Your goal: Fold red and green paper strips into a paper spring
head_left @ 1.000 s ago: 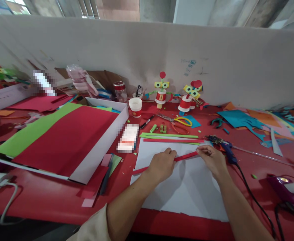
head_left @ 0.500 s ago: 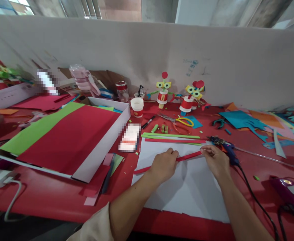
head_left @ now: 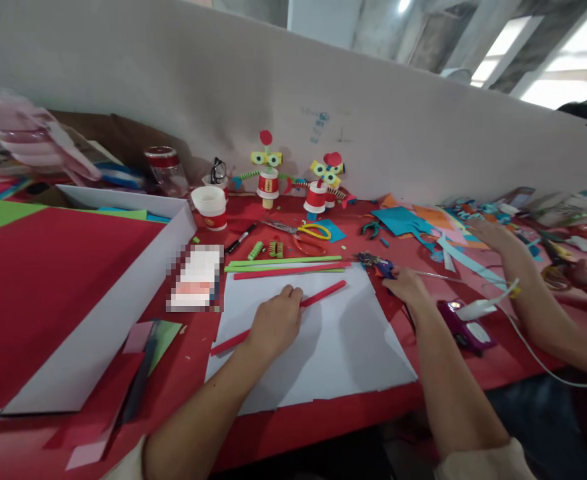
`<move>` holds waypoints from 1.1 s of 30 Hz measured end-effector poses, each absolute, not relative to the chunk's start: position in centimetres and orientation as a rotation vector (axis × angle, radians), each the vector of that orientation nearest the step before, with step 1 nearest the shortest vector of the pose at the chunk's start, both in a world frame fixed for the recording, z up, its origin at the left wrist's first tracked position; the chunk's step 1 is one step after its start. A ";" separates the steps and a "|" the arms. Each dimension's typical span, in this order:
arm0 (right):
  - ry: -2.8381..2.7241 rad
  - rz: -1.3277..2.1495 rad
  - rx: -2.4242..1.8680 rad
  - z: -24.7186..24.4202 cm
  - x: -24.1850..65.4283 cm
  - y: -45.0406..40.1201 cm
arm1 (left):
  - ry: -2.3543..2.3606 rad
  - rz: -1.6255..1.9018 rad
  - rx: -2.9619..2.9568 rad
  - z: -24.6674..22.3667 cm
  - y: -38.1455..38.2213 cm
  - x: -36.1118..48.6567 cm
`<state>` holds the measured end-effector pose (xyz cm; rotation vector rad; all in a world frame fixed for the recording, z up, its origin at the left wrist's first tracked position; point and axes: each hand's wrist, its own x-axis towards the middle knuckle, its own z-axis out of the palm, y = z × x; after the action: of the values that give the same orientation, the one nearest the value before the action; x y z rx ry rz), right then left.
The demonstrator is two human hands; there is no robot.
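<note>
My left hand (head_left: 276, 317) is closed on a red paper strip (head_left: 323, 293), which slants over white paper sheets (head_left: 343, 347). To the right, my right hand (head_left: 407, 287) has its fingers around the handle of a blue hot glue gun (head_left: 384, 268), partly hidden by the hand. A clear glue stick (head_left: 436, 275) sticks out behind the gun. More red strips (head_left: 293, 270) and green strips (head_left: 283, 262) lie along the top edge of the white sheets.
Scissors (head_left: 313, 231), pliers (head_left: 371, 230) and a pen (head_left: 241, 238) lie beyond the sheets. Paper-cup robots (head_left: 267, 180) stand near the partition. A white box (head_left: 123, 313) with coloured paper is at left. Another person's hand (head_left: 493, 237) reaches in from the right, above a purple device (head_left: 466, 327).
My right hand has let go of the strip's end and moved right to the glue gun. My left hand still holds the strip. The view has swung right, bringing in another person's arms.
</note>
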<state>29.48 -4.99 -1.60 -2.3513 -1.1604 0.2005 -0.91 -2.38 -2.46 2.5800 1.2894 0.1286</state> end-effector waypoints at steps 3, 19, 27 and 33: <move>-1.090 0.353 -2.425 -1.5 29.8 -4.2 | 1.289 0.112 2.597 -2.3 -2.5 -0.9; -1.292 0.447 -1.872 1.4 20.1 -9.5 | 1.329 0.100 2.587 -2.5 -2.8 -0.7; -1.431 0.455 -1.992 -0.6 17.9 -14.5 | 1.316 0.140 2.577 -2.4 -2.8 -0.7; -1.461 0.460 -1.981 -1.5 17.3 -13.7 | 1.323 0.142 2.576 -2.4 -2.8 -0.6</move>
<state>17.26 -13.68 -1.51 -1.9812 -1.4613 0.4601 -0.64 -2.80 -2.38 2.5760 1.3226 0.1418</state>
